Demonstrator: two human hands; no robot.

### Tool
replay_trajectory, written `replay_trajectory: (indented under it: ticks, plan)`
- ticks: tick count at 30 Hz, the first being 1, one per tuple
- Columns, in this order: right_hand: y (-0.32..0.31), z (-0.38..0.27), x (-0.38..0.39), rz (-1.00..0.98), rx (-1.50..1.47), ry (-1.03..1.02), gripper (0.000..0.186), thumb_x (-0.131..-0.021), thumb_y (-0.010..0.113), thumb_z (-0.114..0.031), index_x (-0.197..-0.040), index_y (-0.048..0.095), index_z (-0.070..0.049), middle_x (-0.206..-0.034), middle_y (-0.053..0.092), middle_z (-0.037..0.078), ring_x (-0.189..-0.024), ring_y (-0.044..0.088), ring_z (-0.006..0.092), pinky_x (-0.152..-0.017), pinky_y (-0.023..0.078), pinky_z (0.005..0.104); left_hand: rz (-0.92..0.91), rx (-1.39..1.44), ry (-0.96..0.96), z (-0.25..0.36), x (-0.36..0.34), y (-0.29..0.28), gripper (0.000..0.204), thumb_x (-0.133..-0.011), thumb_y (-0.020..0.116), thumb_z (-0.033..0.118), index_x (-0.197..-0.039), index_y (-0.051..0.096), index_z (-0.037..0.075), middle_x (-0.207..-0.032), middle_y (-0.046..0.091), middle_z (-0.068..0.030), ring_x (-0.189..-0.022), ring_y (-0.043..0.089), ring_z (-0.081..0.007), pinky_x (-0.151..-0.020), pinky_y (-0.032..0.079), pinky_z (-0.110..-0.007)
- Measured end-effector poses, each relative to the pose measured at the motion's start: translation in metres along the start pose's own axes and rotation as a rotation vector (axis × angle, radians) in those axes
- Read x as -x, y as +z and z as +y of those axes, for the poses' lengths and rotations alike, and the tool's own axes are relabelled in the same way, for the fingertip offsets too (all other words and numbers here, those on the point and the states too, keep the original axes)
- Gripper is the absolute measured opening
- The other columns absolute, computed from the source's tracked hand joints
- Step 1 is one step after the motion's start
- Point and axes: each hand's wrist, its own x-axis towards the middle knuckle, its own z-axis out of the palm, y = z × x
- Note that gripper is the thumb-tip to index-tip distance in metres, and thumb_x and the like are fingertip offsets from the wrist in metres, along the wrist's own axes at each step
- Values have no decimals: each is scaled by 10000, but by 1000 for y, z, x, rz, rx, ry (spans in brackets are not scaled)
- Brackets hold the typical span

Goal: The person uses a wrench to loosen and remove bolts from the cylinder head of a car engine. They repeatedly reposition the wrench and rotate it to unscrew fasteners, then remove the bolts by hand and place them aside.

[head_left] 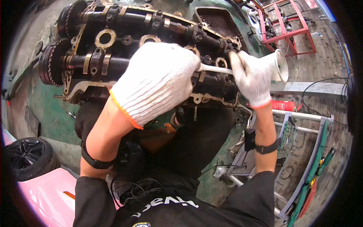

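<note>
Head view shows us bent over an engine cylinder head (84,89), with our left hand (160,77) and right hand (251,75) in white knitted gloves. As far as we can judge, the work is partway along: the top is uncovered, and the upper camshaft (136,19) and lower camshaft (80,61) lie in place with bearing caps such as the dark one (97,62) across them. We cannot tell which bolts are tight or loose, so how much is left stays unclear.

Between our hands, over the lower half of the cylinder head and toward its right end, is a slim silver bar (217,69), apparently a tool handle. Its long axis runs nearly left to right, roughly along the camshafts, dipping slightly toward the right. Both ends vanish at our gloves, so we cannot say which is the working end. Our left hand is closed round its left end. Our right hand's fingers are bent at the other; whether they grip it, we cannot tell.
</note>
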Motion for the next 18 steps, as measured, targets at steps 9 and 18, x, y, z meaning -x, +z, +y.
replay_trajectory:
  ticks: [9,18]
  plan:
    - [30,29,-50,-32,28,8,382,-942,662,-376,-680,653,-98,-608,632,171,-594,665,384,-548,510,474,11,-33,11,2,1,-1,257,-890,590,69,-1078,764,90,-843,703,-133,-803,710,-317,-737,559,-430]
    - [56,25,-73,112,-95,341,421,-973,617,-429,-839,721,-44,-785,690,249,-789,694,443,-745,549,497,102,-340,-41,45,14,15,222,-843,628,118,-1027,695,14,-1026,659,-137,-1005,641,-288,-909,507,-415]
